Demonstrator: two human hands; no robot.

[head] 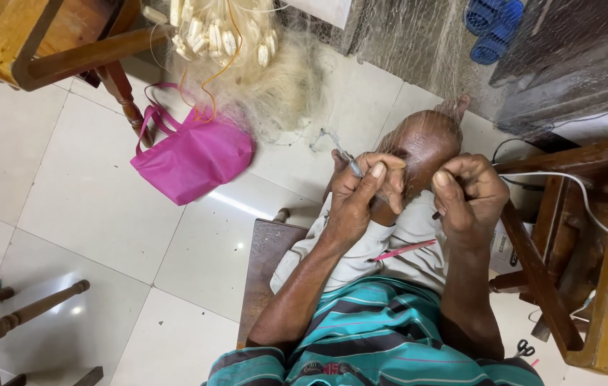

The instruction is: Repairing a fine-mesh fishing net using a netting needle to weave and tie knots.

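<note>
Left hand pinches a netting needle; right hand grips fine net over the knee. Risk: thin mesh slips or snags, dropping the knot.

Home workroom, tiled floor, wooden chairs, heaped fishing net

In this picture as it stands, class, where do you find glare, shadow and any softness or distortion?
Head view: glare streaks the floor tiles beside the pink bag and again at lower left; soft shadow lies under the chair at top left; the left hand and right hand are fairly sharp, the fine net hazy; straight edges bow near the corners.
</note>
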